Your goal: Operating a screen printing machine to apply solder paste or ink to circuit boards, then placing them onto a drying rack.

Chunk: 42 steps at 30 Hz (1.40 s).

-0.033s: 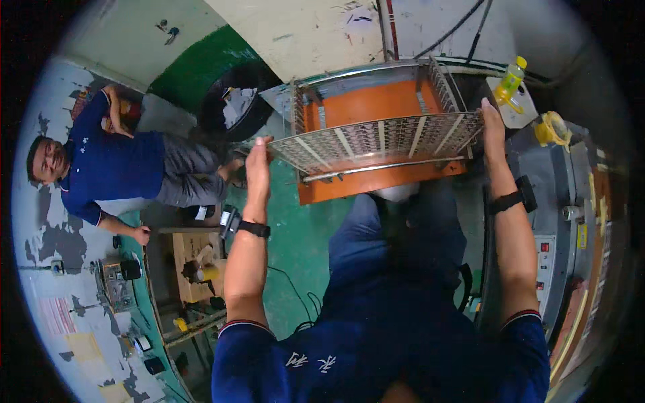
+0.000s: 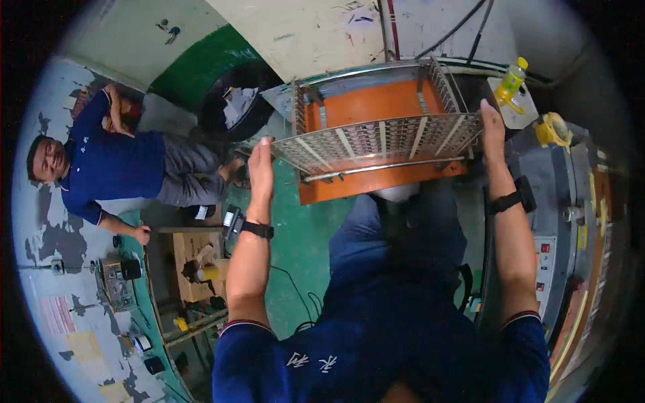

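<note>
A thin flat panel (image 2: 376,143), printed with rows of small dark patterns split by pale strips, spans the gap between my two hands. Its left end is gripped by my left hand (image 2: 261,164), palm turned inward and fingers along the edge. The opposite end is held the same way by my right hand (image 2: 492,131). Right behind and beneath the panel stands a metal rack (image 2: 295,111) with wire-like slotted sides and an orange board (image 2: 369,104) in it. A front bar (image 2: 383,169) of the rack runs just below the panel. Both hands' fingertips are partly hidden.
A co-worker (image 2: 114,164) in a dark blue shirt is at the left, one hand on a bench. Near them is a black bin (image 2: 208,111) holding papers. On the right are a grey machine (image 2: 544,195), a yellow tape roll (image 2: 553,129) and a bottle (image 2: 512,80). Cables (image 2: 306,302) lie on the green floor.
My left hand and forearm have shifted very slightly to the right. The panel and rack look almost the same.
</note>
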{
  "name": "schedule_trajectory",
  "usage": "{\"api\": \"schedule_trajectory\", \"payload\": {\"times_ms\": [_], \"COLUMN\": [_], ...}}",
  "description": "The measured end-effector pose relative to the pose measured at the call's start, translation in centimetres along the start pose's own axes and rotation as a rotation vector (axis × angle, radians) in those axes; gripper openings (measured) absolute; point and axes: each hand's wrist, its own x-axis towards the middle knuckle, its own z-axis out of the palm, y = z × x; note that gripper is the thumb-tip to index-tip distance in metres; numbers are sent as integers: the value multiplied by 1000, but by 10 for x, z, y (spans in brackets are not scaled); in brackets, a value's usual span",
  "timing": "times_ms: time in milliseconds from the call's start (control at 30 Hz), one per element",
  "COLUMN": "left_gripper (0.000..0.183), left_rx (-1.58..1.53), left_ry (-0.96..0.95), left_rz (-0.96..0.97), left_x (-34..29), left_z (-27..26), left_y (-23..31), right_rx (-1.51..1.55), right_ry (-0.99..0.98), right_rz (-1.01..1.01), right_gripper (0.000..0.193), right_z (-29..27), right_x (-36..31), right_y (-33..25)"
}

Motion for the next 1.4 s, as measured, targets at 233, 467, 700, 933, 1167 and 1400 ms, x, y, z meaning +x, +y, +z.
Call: {"api": "schedule_trajectory", "payload": {"times_ms": [233,467,700,933,1167,1400], "left_gripper": [34,37,27,38,31,37], "left_rx": [6,144,-79,452,811,-441], "left_ry": [-1,50,112,-409,-510,-389], "left_rz": [-49,-149,-261,-224,73,-1115], "left_x": [-13,-23,-67,-69,-64,-62], "left_z": [5,43,44,114,121,134], "left_y": [-43,-92,-133,-134,-117,-129], "right_rx": [78,-368,8,-810,-845,-413], "right_ry": [47,-56,-45,-214,-193,-202], "right_rz": [7,187,86,-323,-309,-23], "right_gripper": [53,78,65,54,56,50], "right_z": [5,0,-15,-27,-41,-41], "right_x": [-17,-7,-11,-35,-32,-38], "right_y": [28,111,116,131,135,113]}}
